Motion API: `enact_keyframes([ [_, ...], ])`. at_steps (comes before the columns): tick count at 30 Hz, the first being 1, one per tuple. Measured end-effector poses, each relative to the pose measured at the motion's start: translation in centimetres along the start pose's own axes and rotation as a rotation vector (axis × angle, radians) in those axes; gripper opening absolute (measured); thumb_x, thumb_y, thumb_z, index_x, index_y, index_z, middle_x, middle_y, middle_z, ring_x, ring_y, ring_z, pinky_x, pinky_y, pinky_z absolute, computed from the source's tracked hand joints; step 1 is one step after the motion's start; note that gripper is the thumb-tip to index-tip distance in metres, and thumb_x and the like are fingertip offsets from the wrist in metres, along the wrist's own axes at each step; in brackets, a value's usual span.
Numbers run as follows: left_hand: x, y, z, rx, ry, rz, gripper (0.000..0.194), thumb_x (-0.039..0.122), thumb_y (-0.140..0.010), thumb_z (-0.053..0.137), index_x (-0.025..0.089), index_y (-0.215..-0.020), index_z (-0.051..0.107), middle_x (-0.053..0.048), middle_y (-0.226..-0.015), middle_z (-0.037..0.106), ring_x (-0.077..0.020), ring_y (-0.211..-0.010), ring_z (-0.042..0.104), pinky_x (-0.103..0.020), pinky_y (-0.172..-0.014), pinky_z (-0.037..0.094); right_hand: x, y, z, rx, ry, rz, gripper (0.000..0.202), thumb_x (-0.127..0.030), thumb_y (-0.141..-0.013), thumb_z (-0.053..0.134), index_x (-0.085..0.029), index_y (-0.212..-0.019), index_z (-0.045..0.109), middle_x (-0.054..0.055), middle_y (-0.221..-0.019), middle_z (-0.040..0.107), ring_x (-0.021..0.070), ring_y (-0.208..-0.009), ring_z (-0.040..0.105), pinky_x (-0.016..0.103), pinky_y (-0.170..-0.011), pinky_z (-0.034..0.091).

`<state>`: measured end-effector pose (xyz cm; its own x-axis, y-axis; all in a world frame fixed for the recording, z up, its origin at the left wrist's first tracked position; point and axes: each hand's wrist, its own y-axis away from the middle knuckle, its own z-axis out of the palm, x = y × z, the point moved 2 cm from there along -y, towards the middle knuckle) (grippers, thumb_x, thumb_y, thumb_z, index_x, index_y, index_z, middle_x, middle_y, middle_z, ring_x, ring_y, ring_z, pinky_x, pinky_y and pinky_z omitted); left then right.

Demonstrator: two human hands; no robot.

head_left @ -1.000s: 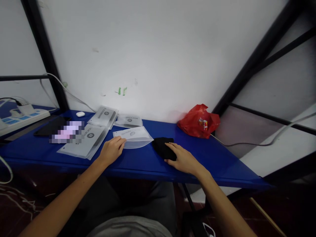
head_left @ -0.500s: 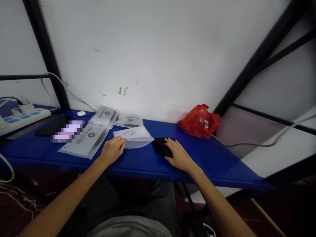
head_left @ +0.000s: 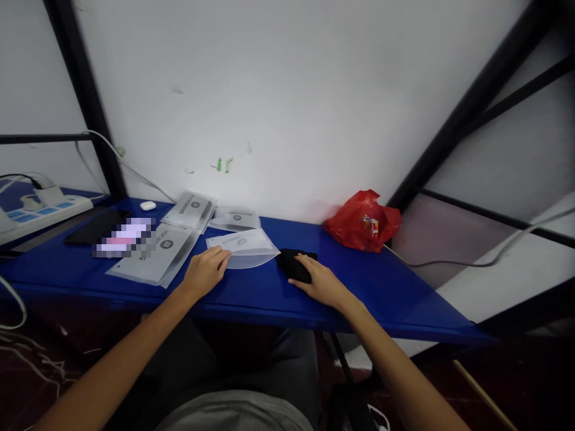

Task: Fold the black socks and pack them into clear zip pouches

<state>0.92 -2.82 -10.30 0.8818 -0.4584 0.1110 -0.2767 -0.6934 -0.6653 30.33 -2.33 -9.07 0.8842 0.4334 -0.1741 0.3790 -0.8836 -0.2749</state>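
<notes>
My left hand (head_left: 205, 272) is closed on the near left edge of a frosted plastic bag (head_left: 245, 241) with grey printing. The bag's mouth gapes toward the front of the blue desk. Just right of it lies a black folded cloth (head_left: 294, 265), close to the bag's right corner. My right hand (head_left: 321, 281) grips this cloth from the right, fingers on top and thumb at the near side. What kind of cloth item it is, I cannot make out.
More printed frosted bags (head_left: 153, 254) lie to the left, beside a blurred phone (head_left: 126, 236) and a black tablet-like slab (head_left: 96, 227). A white earbud case (head_left: 148, 205) sits behind. A red plastic bag (head_left: 362, 221) stands by the wall. At far left is a power strip (head_left: 49, 212).
My right hand has shifted slightly left, its fingers drawn in from a spread position over the black cloth. The left hand keeps its hold on the bag.
</notes>
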Motion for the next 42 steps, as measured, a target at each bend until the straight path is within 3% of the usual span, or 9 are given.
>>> enact_keyframes([
  [9,0.0,0.0,0.1,0.026,0.002,0.02,0.02,0.02,-0.091,0.045,0.019,-0.093,0.065,-0.002,-0.081,0.066,-0.0147,-0.077,0.062,-0.024,-0.065,0.044,-0.9,-0.5,-0.4,-0.026,0.05,0.01,0.063,-0.005,-0.072,0.051,-0.013,-0.134,0.042,0.013,-0.134,0.051,0.0248,-0.12,0.051,0.038,-0.101,0.042],
  [17,0.4,-0.2,0.0,-0.036,-0.1,0.028,0.02,0.02,-0.091,0.044,0.018,-0.091,0.063,-0.003,-0.082,0.065,-0.0163,-0.079,0.061,-0.026,-0.066,0.044,-0.8,-1.1,0.1,-0.007,0.151,0.077,0.051,-0.009,-0.077,0.052,-0.015,-0.127,0.049,0.012,-0.127,0.057,0.0253,-0.113,0.056,0.038,-0.094,0.044],
  [24,2.5,-1.2,-0.5,-0.205,-0.282,-0.052,0.023,0.012,-0.09,0.037,0.014,-0.088,0.06,-0.008,-0.082,0.061,-0.0208,-0.08,0.059,-0.03,-0.063,0.044,-0.6,-1.1,0.1,-0.024,0.127,0.027,0.06,0.002,-0.065,0.047,-0.015,-0.122,0.052,0.011,-0.124,0.059,0.0248,-0.11,0.058,0.036,-0.091,0.046],
  [28,2.1,-1.7,-1.4,-0.222,-0.317,-0.046,0.025,0.009,-0.089,0.036,0.016,-0.092,0.061,-0.007,-0.085,0.061,-0.0215,-0.081,0.059,-0.029,-0.057,0.041,-0.7,-0.1,-1.3,0.075,0.071,-0.041,0.064,0.004,-0.062,0.045,-0.016,-0.122,0.053,0.01,-0.12,0.062,0.0241,-0.105,0.062,0.038,-0.09,0.049],
  [32,1.1,-2.1,-2.8,-0.202,-0.328,-0.077,0.027,0.012,-0.09,0.038,0.018,-0.097,0.063,-0.007,-0.084,0.062,-0.0217,-0.079,0.06,-0.029,-0.055,0.039,-2.0,1.2,-3.1,0.399,0.006,-0.184,0.057,-0.002,-0.07,0.047,-0.019,-0.125,0.052,0.01,-0.119,0.062,0.0236,-0.108,0.061,0.039,-0.089,0.052],
  [35,1.6,-2.3,-3.6,-0.229,-0.332,-0.028,0.028,0.01,-0.089,0.039,0.018,-0.099,0.063,-0.007,-0.082,0.063,-0.022,-0.08,0.06,-0.029,-0.057,0.039,-4.2,1.9,-3.6,0.581,-0.014,-0.342,0.053,-0.007,-0.079,0.048,-0.02,-0.131,0.046,0.01,-0.124,0.06,0.0226,-0.113,0.058,0.039,-0.093,0.051],
  [39,3.3,-2.7,-3.9,-0.282,-0.296,0.03,0.027,0.008,-0.087,0.041,0.017,-0.1,0.063,-0.007,-0.083,0.064,-0.0219,-0.084,0.06,-0.029,-0.061,0.04,-7.1,1.6,-2.8,0.503,0.004,-0.532,0.054,-0.005,-0.082,0.044,-0.019,-0.134,0.041,0.013,-0.128,0.057,0.0204,-0.119,0.053,0.035,-0.095,0.05],
  [42,4.0,-3.0,-4.0,-0.301,-0.26,0.029,0.027,0.011,-0.089,0.04,0.018,-0.098,0.064,-0.006,-0.081,0.064,-0.0211,-0.081,0.061,-0.028,-0.058,0.038,-8.0,1.1,-1.9,0.411,0.029,-0.578,0.052,-0.004,-0.081,0.043,-0.015,-0.132,0.043,0.015,-0.127,0.057,0.0207,-0.121,0.052,0.035,-0.093,0.051],
])
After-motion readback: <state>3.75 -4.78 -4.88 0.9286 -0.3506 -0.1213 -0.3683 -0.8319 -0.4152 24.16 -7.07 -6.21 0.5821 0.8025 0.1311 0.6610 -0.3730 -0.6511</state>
